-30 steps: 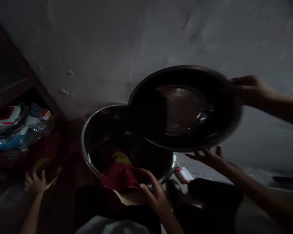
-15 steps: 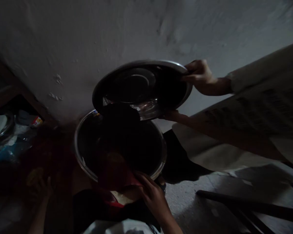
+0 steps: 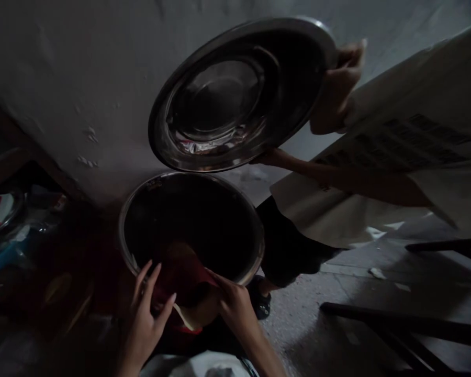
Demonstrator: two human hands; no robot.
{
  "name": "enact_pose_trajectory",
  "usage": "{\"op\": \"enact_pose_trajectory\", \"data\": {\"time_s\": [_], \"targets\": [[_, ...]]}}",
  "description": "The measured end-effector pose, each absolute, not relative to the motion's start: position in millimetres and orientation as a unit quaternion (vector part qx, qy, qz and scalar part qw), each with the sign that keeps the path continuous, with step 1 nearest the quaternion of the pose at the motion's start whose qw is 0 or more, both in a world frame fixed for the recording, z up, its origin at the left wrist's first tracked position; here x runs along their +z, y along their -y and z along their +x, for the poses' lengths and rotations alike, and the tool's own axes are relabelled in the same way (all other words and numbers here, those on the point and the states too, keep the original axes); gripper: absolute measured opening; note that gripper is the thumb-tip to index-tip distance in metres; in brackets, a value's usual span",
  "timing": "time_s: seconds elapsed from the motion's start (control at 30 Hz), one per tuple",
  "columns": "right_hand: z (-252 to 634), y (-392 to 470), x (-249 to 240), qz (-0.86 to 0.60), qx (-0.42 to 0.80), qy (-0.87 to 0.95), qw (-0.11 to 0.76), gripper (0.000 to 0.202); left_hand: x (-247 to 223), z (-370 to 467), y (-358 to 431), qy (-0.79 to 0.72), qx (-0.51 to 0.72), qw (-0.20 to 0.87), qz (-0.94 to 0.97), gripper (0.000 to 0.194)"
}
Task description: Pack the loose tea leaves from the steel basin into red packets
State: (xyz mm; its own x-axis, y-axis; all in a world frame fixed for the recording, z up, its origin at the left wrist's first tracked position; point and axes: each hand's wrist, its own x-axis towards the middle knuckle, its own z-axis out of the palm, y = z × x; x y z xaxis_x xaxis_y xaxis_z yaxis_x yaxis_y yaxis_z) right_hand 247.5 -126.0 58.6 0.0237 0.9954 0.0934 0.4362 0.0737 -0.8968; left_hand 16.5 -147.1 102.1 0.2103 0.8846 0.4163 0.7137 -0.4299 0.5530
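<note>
Right hand point(image 3: 235, 298) grasps the red bag point(image 3: 180, 275) at the near rim of the tub point(image 3: 122, 225). Left hand point(image 3: 151, 306): fingers spread, contact unclear. Co-worker's hands point(image 3: 335, 94) hold a tilted basin point(image 3: 220, 94). Tub contents: too dark.

head cam: my one feed, head-worn
facing: forward and down, wall point(image 3: 82, 68) across the top
range: I'm close above the pot point(image 3: 208, 209)

At lower centre, the right hand point(image 3: 237, 309) grips a red bag point(image 3: 182, 277) over the near rim of a round tub point(image 3: 196, 209); the left hand point(image 3: 147, 319) spreads beside it. Upper centre, a co-worker's hands point(image 3: 335, 94) hold a metal basin point(image 3: 223, 97) tilted.
</note>
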Motion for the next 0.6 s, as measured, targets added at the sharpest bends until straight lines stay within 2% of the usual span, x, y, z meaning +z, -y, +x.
{"op": "enact_pose_trajectory", "data": {"time_s": [0.13, 0.3, 0.4, 0.53, 0.6], "targets": [[249.5, 116.9, 67.8, -0.573, 0.365, 0.601, 0.422, 0.062, 90.6, 15.2, 121.6, -0.55, 0.387, 0.198, 0.713, 0.031], [273.6, 111.1, 65.1, -0.6, 0.368, 0.571, 0.423, 0.062, 90.9, -22.9, 111.7, -0.562, 0.431, 0.315, 0.631, 0.028], [288.1, 115.2, 60.8, -0.602, 0.38, 0.573, 0.407, 0.058, 104.3, -30.3, 122.3, -0.551, 0.413, 0.287, 0.666, 0.029], [297.8, 126.9, 55.5, -0.577, 0.403, 0.594, 0.39, 0.051, 105.0, -11.4, 134.3, -0.465, 0.229, 0.187, 0.834, 0.052], [299.7, 132.2, 51.6, -0.575, 0.4, 0.602, 0.384, 0.048, 98.8, 1.9, 133.3, -0.398, 0.177, 0.136, 0.89, 0.058]]}}
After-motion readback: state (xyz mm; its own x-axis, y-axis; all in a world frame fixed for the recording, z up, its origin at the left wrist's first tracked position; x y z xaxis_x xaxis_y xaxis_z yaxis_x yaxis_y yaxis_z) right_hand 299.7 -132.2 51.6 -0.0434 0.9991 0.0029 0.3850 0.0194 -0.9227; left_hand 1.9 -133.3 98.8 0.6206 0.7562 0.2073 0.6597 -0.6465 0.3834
